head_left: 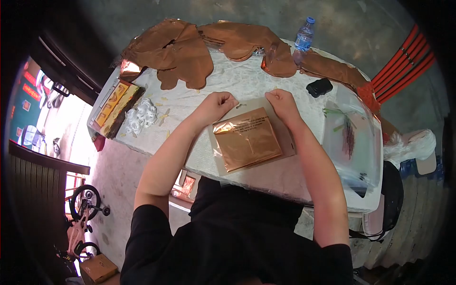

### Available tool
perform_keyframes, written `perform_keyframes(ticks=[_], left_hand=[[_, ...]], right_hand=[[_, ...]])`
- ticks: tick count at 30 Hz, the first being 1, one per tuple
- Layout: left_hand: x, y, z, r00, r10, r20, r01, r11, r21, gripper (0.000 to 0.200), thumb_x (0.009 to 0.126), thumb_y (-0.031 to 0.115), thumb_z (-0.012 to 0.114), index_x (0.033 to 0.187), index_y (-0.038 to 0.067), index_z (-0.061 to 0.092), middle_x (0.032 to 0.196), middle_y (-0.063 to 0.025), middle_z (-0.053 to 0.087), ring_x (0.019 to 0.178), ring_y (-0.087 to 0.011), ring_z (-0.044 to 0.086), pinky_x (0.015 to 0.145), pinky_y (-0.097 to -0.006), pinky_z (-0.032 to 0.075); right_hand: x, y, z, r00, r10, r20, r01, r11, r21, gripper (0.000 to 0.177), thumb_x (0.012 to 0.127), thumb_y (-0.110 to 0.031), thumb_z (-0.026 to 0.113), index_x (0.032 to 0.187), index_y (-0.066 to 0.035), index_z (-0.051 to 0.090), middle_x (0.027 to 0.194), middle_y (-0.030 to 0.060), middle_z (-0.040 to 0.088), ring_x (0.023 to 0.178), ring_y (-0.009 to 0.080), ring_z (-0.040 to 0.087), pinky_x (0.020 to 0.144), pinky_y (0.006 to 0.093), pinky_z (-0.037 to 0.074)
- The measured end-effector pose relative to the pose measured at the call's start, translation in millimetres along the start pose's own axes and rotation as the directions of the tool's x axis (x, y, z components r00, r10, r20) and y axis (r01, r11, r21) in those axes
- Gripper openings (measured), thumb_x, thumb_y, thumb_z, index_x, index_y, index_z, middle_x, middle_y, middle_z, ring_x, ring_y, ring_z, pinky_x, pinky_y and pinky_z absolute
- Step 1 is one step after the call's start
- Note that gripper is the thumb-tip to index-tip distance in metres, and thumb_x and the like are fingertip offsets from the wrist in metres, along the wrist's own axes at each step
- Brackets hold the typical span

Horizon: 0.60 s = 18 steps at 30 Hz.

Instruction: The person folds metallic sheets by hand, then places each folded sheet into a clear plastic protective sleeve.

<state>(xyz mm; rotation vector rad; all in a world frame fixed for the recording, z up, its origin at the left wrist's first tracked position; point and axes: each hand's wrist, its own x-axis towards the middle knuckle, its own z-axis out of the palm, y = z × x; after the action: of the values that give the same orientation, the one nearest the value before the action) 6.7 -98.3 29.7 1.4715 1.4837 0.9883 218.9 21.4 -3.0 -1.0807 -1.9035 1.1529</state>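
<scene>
A clear plastic bag [221, 161] lies near the table's front edge, with a folded copper-coloured foil piece [249, 146] inside it. Dark printed text shows across the foil's upper part. My left hand [220, 105] is closed at the bag's upper left corner, thumb and fingers pinched together. At the upper right corner my right hand [282, 103] is closed in a pinch on the bag's edge. Between the two hands runs the bag's top edge, with a small hole near my left hand.
Brown foil sheets [185, 59] line the table's far edge, beside a water bottle [304, 35]. A black object [319, 87] and clear plastic bags [339, 142] lie right. White ribbon-like pieces [141, 115] and a yellow package [114, 107] lie left. A red chair [399, 64] stands far right.
</scene>
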Motion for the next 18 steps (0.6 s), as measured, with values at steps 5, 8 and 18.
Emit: perform_keyframes(ticks=[5, 8, 18], left_hand=[[1.7, -6.9, 0.1, 0.996, 0.066, -0.061, -0.060, 0.993, 0.098, 0.025, 0.091, 0.023, 0.059, 0.087, -0.002, 0.063, 0.069, -0.0024, 0.059, 0.066, -0.0073, 0.050, 0.062, -0.0269, 0.044], [-1.2, 0.1, -1.2, 0.997, 0.018, -0.072, -0.001, 0.973, 0.231, 0.026, 0.093, 0.025, 0.057, 0.085, 0.000, 0.059, 0.073, -0.0027, 0.059, 0.070, -0.0099, 0.052, 0.065, -0.0270, 0.044], [-3.5, 4.9, 7.5, 0.921, 0.347, -0.176, -0.134, 0.708, 0.693, 0.025, 0.086, 0.028, 0.062, 0.088, 0.004, 0.058, 0.083, -0.0143, 0.063, 0.081, -0.0340, 0.059, 0.070, -0.0414, 0.047]], right_hand=[[-9.0, -0.3, 2.1, 0.993, -0.055, -0.106, 0.045, 0.994, -0.098, 0.025, 0.087, -0.025, 0.059, 0.086, 0.000, 0.060, 0.073, 0.0093, 0.062, 0.072, 0.0191, 0.058, 0.064, 0.0317, 0.046], [-13.8, -13.1, 6.2, 0.981, -0.084, -0.172, 0.033, 0.960, -0.278, 0.029, 0.087, -0.030, 0.055, 0.089, -0.002, 0.058, 0.078, 0.0183, 0.065, 0.077, 0.0335, 0.064, 0.067, 0.0401, 0.049], [-19.7, -10.6, 10.7, 0.910, -0.387, -0.151, 0.176, 0.690, -0.702, 0.023, 0.085, -0.027, 0.061, 0.081, -0.007, 0.049, 0.072, 0.0119, 0.063, 0.064, 0.0301, 0.064, 0.055, 0.0402, 0.050]])
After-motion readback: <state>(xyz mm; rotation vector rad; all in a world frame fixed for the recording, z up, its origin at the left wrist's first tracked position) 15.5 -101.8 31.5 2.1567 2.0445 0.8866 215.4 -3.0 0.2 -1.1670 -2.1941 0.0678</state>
